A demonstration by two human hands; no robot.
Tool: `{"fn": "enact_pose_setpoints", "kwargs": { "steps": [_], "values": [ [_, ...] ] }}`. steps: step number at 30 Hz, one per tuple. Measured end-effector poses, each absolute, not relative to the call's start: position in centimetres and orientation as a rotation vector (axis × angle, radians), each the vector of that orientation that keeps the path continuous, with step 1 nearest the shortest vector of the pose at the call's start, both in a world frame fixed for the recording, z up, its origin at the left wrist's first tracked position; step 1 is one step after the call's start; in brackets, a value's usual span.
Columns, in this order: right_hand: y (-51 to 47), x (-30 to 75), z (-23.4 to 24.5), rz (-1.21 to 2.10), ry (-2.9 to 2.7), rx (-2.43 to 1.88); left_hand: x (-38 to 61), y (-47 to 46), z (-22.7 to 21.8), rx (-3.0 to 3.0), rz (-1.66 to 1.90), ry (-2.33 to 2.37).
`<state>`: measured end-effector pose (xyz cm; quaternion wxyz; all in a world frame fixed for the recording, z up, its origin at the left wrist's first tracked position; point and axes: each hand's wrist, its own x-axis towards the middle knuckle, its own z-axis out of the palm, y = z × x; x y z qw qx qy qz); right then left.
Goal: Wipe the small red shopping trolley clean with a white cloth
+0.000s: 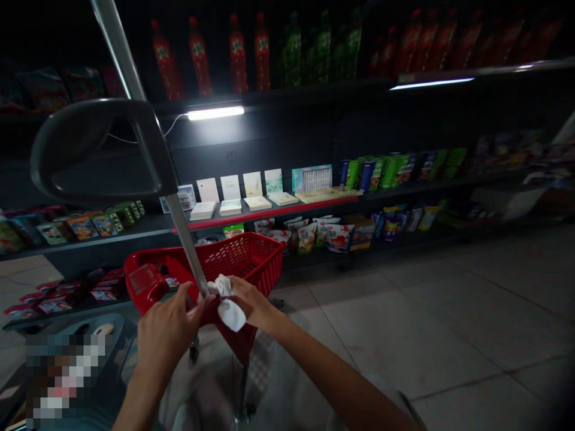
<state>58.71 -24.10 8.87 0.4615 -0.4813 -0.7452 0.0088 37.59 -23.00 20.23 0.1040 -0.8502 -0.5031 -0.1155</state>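
A slanting metal pole (pixel 191 251) with a dark plastic loop handle (pixel 164 173) rises from the red shopping cart (pixel 265 281). My left hand (pixel 166 326) grips the lower end of the pole, thumb and forefinger closed at it. My right hand (pixel 251 302) is closed on a crumpled white cloth (pixel 231 314), which it presses against the pole's lower end from the right. Part of the cloth hangs loose below the fingers. Some fingertips of the right hand are hidden behind the cloth.
Ahead stand dark shelves with red bottles (pixel 238 54), green bottles (pixel 323 48), boxed books (pixel 231 206), canisters (pixel 390 170) and snack bags (pixel 336 236). A blue-grey bin (pixel 119 329) stands at the lower left, beside a pixelated patch. Tiled floor (pixel 381 323) stretches to the right.
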Motion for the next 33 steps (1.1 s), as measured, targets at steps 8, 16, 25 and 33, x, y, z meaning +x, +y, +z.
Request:
{"fn": "enact_pose_setpoints", "kwargs": {
  "steps": [8,16,25,33],
  "values": [
    [-24.7,68.4,6.5,-0.266,-1.663,-1.87,36.1,-22.0,21.2,-2.561,-0.181,-1.52],
    [-24.7,65.5,6.4,-0.348,-1.561,-1.926,36.5,-20.1,18.9,-2.429,-0.258,-1.39],
    [-26.1,59.1,8.6,-0.244,-1.796,-1.491,36.8,-17.5,17.0,-2.415,-0.617,-1.13],
    [-27.3,74.6,5.2,-0.168,-1.468,-1.901,37.4,-13.4,15.9,-2.395,-0.744,-0.948]
  ]
}}
